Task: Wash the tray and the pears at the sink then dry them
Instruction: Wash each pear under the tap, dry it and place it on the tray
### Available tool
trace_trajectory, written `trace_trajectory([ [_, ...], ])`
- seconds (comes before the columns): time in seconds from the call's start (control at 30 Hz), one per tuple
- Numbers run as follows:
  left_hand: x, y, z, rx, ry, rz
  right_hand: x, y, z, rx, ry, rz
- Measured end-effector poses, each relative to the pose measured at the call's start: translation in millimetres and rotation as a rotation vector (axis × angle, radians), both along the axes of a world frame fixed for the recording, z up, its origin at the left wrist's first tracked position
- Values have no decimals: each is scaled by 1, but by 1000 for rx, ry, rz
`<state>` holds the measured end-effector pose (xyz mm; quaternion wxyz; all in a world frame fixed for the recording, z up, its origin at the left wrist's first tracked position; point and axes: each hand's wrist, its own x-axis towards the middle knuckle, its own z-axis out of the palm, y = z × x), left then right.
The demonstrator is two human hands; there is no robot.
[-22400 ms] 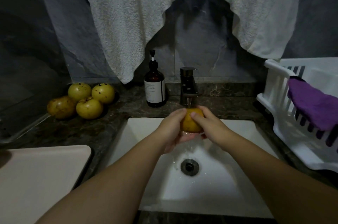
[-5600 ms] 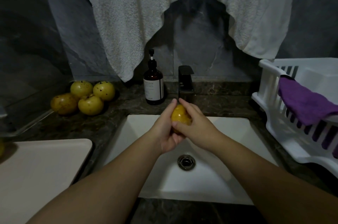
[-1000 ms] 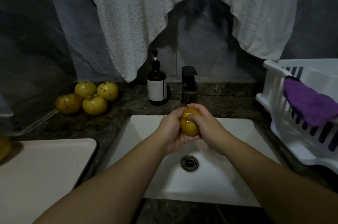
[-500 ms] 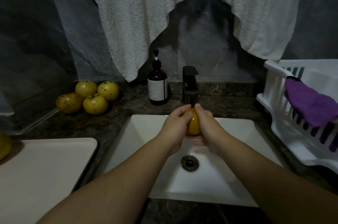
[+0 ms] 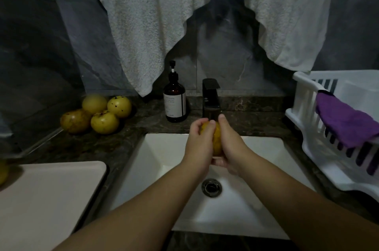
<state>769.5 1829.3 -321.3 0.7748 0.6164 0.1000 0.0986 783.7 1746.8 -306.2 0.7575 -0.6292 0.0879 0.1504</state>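
Over the white sink [image 5: 164,160], just below the dark tap [image 5: 211,99], I hold a yellow pear [image 5: 217,140] between both hands. My left hand [image 5: 200,144] curls round its left side and my right hand [image 5: 230,146] cups its right side and underside. Most of the pear is hidden by my fingers. Several more yellow pears [image 5: 104,121] lie in a cluster on the dark counter at the back left. A pale tray [image 5: 53,193] lies on the counter at the left, with part of another pear [image 5: 3,171] on its far left edge.
A brown soap pump bottle [image 5: 174,101] stands left of the tap. A white towel [image 5: 184,14] hangs on the wall above. A white dish rack [image 5: 320,127] with a purple cloth [image 5: 346,121] stands on the right. The drain [image 5: 211,187] is under my wrists.
My hands have turned the pear between them and lifted it slightly toward the tap. My left fingers now wrap further over its top. The pears on the counter have not moved.
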Motion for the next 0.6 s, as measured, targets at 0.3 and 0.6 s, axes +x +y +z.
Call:
trace_trajectory([
  [0.3, 6, 36, 10, -324, 327, -122, -2, -10, -14, -792, -725, 324],
  [0.6, 1, 17, 6, -46, 186, -169, -5, -2, -11, -417, -283, 94],
])
